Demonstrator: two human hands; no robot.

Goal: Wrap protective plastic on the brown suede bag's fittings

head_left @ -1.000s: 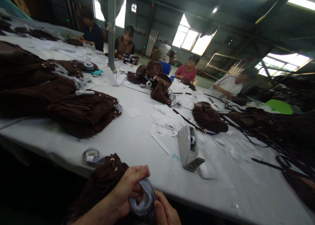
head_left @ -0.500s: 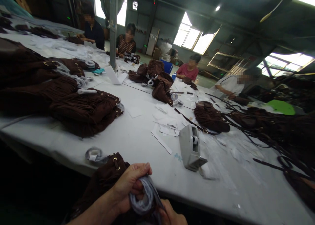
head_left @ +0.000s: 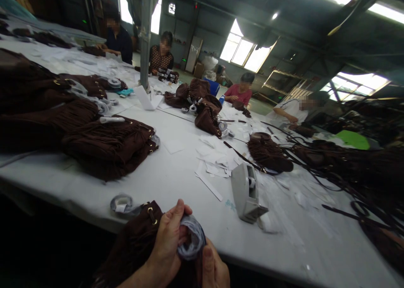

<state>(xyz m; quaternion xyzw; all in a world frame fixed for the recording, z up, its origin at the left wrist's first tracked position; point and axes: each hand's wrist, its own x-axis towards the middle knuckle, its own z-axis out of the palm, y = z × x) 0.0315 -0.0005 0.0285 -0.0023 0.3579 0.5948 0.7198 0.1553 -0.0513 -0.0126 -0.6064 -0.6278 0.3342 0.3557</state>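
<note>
My left hand (head_left: 168,237) grips the left side of a coiled strap in grey wrapping (head_left: 193,241), its fingers inside the loop. Against the coil's lower right side, my right hand (head_left: 213,265) is closed on the same wrapped strap. A dark brown fringed bag (head_left: 135,237) with gold eyelets lies below and behind my left hand at the table's near edge. Beside it on the table rests another wrapped coil (head_left: 121,204) with a white label.
Stacked brown bags (head_left: 110,145) lie at the left. A grey tape dispenser (head_left: 244,191) stands right of centre, near paper scraps (head_left: 214,155) and another fringed bag (head_left: 268,151). Several people sit across the white table (head_left: 176,174); a metal post (head_left: 145,40) rises behind.
Both hands have moved slightly up with the coil, and my right hand has come up along its right side. The coil now looks rounder and more closed.
</note>
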